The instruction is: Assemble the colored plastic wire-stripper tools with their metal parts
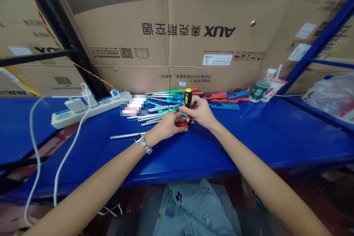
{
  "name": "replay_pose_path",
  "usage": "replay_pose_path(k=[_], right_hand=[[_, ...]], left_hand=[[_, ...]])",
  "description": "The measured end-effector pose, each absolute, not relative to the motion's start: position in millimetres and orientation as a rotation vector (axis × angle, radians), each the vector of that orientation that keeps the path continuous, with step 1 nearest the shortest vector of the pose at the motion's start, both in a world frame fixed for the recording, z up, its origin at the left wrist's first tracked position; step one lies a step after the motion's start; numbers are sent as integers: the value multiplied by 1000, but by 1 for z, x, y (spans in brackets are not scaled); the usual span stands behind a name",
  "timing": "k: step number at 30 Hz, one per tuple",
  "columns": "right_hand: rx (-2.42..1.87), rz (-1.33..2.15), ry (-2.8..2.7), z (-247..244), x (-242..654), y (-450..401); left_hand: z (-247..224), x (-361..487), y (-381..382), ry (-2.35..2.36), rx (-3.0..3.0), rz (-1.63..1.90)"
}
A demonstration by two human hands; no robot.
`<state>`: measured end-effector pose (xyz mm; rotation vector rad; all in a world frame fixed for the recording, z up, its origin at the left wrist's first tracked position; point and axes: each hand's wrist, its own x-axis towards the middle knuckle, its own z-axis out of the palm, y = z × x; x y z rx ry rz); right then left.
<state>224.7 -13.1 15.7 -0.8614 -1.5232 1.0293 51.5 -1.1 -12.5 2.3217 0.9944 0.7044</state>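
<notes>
My right hand (204, 112) is closed on a short screwdriver with a yellow and black handle (188, 97), which stands upright, handle up. The screwdriver's tip is hidden behind my fingers. Close beside it, my left hand (165, 128) presses a red plastic piece (182, 124) low over the blue table; a metal watch is on that wrist. The red piece's far end is lost among my fingers. Just beyond my hands lie several metal tubes (151, 118), and green and blue plastic parts (169, 101). One more metal tube (124, 136) lies apart, left of my left hand.
Red plastic handles (217, 96) and blue plastic handles (225, 106) lie right of the pile. Further right stand a bottle (260, 89) and a cup (273, 89). A white power strip (91, 110) with cables sits left on the blue table (265, 136). Cardboard boxes (177, 3) form the back.
</notes>
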Motion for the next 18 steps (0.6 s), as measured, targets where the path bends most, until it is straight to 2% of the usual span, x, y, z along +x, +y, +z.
replay_pose_path(k=[10,18], right_hand=[[-769,1184,-1645,22,239,-22],[-873,1010,-1458,14,224,-17]], left_hand=[[-16,50,0,956,2329,721],[-16,51,0,1015,2343,730]])
